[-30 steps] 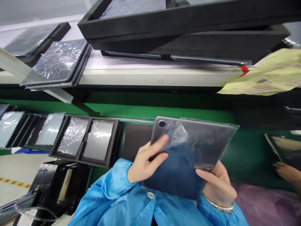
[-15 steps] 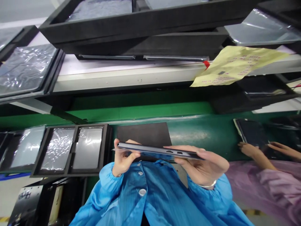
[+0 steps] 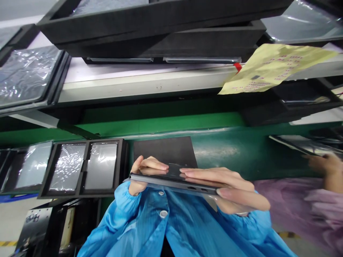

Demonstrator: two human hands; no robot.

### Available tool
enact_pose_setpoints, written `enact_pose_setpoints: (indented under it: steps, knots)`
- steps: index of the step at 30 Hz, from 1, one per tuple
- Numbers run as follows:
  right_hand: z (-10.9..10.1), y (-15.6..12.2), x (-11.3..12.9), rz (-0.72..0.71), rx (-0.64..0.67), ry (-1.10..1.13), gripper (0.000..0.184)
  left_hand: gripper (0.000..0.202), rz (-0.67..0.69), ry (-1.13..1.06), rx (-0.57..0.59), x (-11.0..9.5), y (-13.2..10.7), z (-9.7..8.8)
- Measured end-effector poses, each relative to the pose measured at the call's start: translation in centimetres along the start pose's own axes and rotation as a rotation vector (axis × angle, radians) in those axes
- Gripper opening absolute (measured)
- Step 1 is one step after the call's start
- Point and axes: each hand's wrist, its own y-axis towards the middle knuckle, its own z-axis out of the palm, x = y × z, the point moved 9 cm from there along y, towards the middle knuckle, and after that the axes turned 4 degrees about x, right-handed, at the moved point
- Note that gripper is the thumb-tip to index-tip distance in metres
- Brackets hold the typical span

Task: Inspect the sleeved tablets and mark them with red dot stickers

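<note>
A thin dark tablet (image 3: 171,182) is held up near my chest, its long edge with port openings facing me. Its glossy face shows at a low slant and mirrors my fingers. My left hand (image 3: 143,171) grips its left end, fingers on the glossy face and thumb side at the end. At the other end my right hand (image 3: 233,185) is closed round it, fingers flat over the face and thumb along the edge. Under and beyond the tablet, a flat black pad (image 3: 163,147) lies on the green bench (image 3: 222,151).
To the left, a black foam tray (image 3: 85,169) holds two film-wrapped panels. Stacked foam trays (image 3: 150,39) stand on the white shelf (image 3: 139,86) above. A yellow paper (image 3: 270,71) hangs over its edge. At right, a co-worker's hand (image 3: 328,166) holds a dark flat device (image 3: 305,142).
The tablet has tipped so more of its glossy face shows, and it sits slightly lower. My fingers now lie over that face. The co-worker's device has turned and their hand has moved right.
</note>
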Motion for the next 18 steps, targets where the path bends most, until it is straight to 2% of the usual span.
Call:
enact_pose_setpoints:
  steps: [3,6,9,12,15,16,18]
  knots:
    - [0.4,0.0,-0.1,0.014,0.051,0.006,0.041,0.053,-0.007,0.016,0.031,0.0,0.1,-0.1]
    - [0.1,0.1,0.3,-0.044,0.065,-0.037,0.042,0.04,-0.009,-0.01,0.075,-0.3,0.4,-0.4]
    - [-0.6,0.2,2.0,-0.175,0.066,-0.16,0.054,0.027,-0.015,0.038,0.21,-1.2,1.3,-0.3]
    - [0.0,0.8,3.4,-0.228,0.146,-0.388,0.059,0.034,-0.007,0.287,0.48,-2.6,2.5,1.7]
    - [1.4,1.5,3.3,-0.187,0.184,-0.615,0.037,0.036,0.057,0.602,0.709,-3.9,3.3,4.2]
    - [1.7,1.7,3.3,-0.193,0.15,-0.633,0.034,0.035,0.071,0.675,0.734,-4.3,3.5,4.7]
    - [1.6,1.5,3.2,-0.208,0.047,-0.558,0.037,0.032,0.104,0.762,0.693,-5.5,4.0,4.7]
